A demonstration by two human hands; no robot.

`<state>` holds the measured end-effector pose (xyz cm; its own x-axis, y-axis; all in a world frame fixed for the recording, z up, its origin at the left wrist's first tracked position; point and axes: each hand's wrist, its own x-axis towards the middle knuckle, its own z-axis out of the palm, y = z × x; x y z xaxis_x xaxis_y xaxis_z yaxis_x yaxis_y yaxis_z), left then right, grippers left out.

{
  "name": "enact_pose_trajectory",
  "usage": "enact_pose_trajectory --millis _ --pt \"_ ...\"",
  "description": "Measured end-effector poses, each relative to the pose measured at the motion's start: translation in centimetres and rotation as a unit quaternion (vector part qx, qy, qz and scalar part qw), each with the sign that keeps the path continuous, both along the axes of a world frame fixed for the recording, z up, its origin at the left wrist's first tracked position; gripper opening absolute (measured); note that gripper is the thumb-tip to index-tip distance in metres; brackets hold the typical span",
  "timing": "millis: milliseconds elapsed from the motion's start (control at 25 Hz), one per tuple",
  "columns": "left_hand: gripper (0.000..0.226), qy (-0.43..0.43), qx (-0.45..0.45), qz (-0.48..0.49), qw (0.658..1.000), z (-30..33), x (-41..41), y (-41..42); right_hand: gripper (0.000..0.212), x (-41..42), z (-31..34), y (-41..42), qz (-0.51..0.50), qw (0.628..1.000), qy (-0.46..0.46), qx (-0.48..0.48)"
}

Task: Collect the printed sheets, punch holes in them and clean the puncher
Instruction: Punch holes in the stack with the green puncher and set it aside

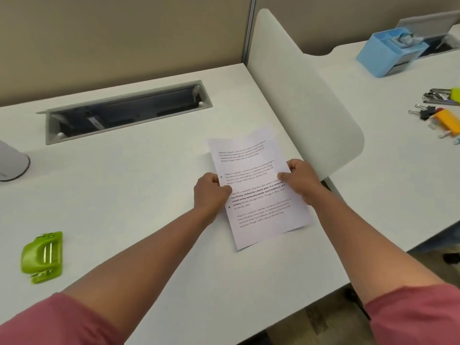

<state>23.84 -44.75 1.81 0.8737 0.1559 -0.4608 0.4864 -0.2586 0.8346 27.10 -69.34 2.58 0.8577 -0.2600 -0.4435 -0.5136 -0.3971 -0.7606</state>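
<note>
Holding the printed sheets (258,188) at centre frame, we are pinching them with the left hand (211,192) and right hand (301,180), fingers clamped on opposite edges. Two holes seem already punched; next we are probably reaching lower left for the green puncher (42,256) on the counter (129,185).

Both arms outstretched, left hand (211,192) and right hand (302,181) pinching.

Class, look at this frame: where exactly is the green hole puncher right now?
In the head view the green hole puncher sits on the white desk at lower left, untouched, well left of the left hand gripping the printed sheets.
</note>
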Motion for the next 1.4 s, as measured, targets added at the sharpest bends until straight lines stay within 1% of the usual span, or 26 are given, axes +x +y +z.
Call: enact_pose_trajectory --millis 80,200,240,320,360,400,520,600,680,800,840,920,1000,1040,1080,1120,1160,1200,1240,1320,1400 --pt "0.018 -0.007 0.038 -0.015 0.999 -0.7 0.0 -0.7 0.022 0.4 -0.9 -0.4 -0.003 1.000 -0.010 -0.028" --pt "0.022 -0.016 0.076 -0.031 0.996 -1.0 0.1 -1.2 0.016 0.7 -1.6 -0.5 -0.008 0.998 -0.025 -0.060" --pt "0.025 -0.018 0.086 -0.035 0.995 -1.0 0.2 -1.2 0.018 0.7 -1.7 -0.4 -0.006 0.997 -0.031 -0.076" --pt "0.032 -0.020 0.107 -0.047 0.993 -1.1 0.3 -1.3 0.030 0.8 -1.9 -0.3 0.002 0.993 -0.038 -0.110" --pt "0.034 -0.021 0.119 -0.055 0.991 -1.1 0.3 -1.2 0.031 0.7 -2.0 -0.2 0.005 0.992 -0.040 -0.120" --pt "0.035 -0.024 0.130 -0.062 0.989 -1.1 0.2 -1.1 0.028 0.7 -2.0 -0.2 0.010 0.991 -0.040 -0.126" --pt "0.040 -0.041 0.148 -0.076 0.985 -1.4 0.1 -0.8 0.011 0.7 -2.1 -0.2 0.027 0.988 -0.040 -0.144" --pt "0.045 -0.050 0.153 -0.077 0.984 -1.5 0.0 -0.8 0.008 0.6 -2.3 -0.2 0.032 0.986 -0.045 -0.157" --pt "0.056 -0.063 0.160 -0.079 0.982 -1.7 -0.1 -0.8 0.006 0.5 -2.5 -0.1 0.037 0.984 -0.046 -0.168" --pt "0.082 -0.083 0.173 -0.099 0.976 -1.7 -0.2 -0.7 0.012 0.4 -2.5 0.0 0.037 0.983 -0.044 -0.173" --pt "0.086 -0.081 0.183 -0.112 0.973 -1.8 -0.1 -0.6 0.012 0.3 -2.5 0.0 0.036 0.983 -0.046 -0.172" --pt "0.082 -0.060 0.201 -0.139 0.968 -1.9 0.3 -0.6 0.006 0.2 -2.3 0.1 0.037 0.983 -0.050 -0.172" --pt "0.071 -0.032 0.205 -0.151 0.966 -2.0 0.8 -0.7 0.018 0.0 -2.4 0.1 0.035 0.982 -0.053 -0.177" --pt "0.067 -0.020 0.205 -0.154 0.966 -2.0 1.0 -0.8 0.020 0.0 -2.4 0.1 0.037 0.982 -0.051 -0.179" --pt "0.065 -0.013 0.205 -0.157 0.966 -1.9 1.1 -0.8 0.016 0.0 -2.3 0.1 0.041 0.981 -0.045 -0.183" --pt "0.064 -0.010 0.205 -0.161 0.965 -1.9 1.1 -0.8 0.007 0.0 -2.2 0.2 0.045 0.980 -0.036 -0.190" --pt "0.064 -0.010 0.206 -0.164 0.965 -1.8 1.1 -0.7 0.009 0.0 -2.2 0.3 0.049 0.979 -0.026 -0.195" --pt "0.064 -0.010 0.205 -0.165 0.965 -1.8 1.2 -0.6 0.026 0.0 -2.2 0.4 0.051 0.976 -0.019 -0.209" --pt "0.064 -0.009 0.203 -0.162 0.966 -1.8 1.2 -0.6 0.039 -0.1 -2.2 0.6 0.055 0.970 -0.015 -0.238" --pt "0.063 -0.006 0.198 -0.156 0.968 -1.8 1.2 -0.5 0.054 -0.7 -2.3 1.2 0.068 0.943 -0.034 -0.325" --pt "0.062 -0.009 0.198 -0.157 0.967 -1.8 1.2 -0.4 0.065 -1.4 -2.3 2.0 0.108 0.923 -0.068 -0.362"
